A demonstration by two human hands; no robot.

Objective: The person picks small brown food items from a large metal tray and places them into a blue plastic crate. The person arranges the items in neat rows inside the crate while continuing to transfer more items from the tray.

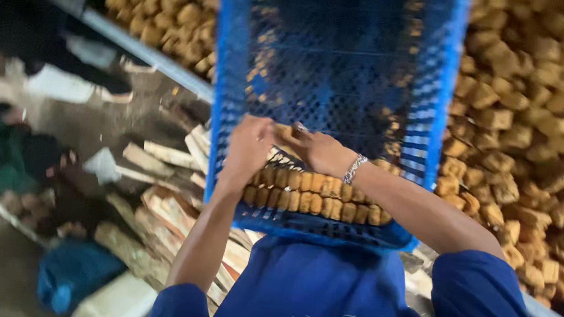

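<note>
Large mass of golden-brown fried cubes [532,131] fills the raised bed along the right side and runs behind the crate to the top left; the bed's grey metal rim [143,50] crosses diagonally at upper left. Blue perforated plastic crate [435,90] sits at centre, near wall against the person's blue shirt [312,288], far end out over the loose cubes. Inside the crate, two neat rows of the same brown cubes [312,201] lie packed along the near wall; the remaining floor toward the far wall is bare mesh with scattered crumbs. Judgement: packing is at an early stage, roughly two rows placed, a third being started, most of the crate left to fill. Split firewood pieces [158,202] lie on the ground to the left, below the rim. Left hand [248,146] is bent down over the left end of the rows, fingers curled; cannot tell whether it grips a cube. Right hand [319,151], silver bracelet [355,167] on the wrist, lies beside it, fingers closed loosely on a few cubes at the forming row. Room: far two-thirds of the crate open to both hands; side walls close in laterally.
</note>
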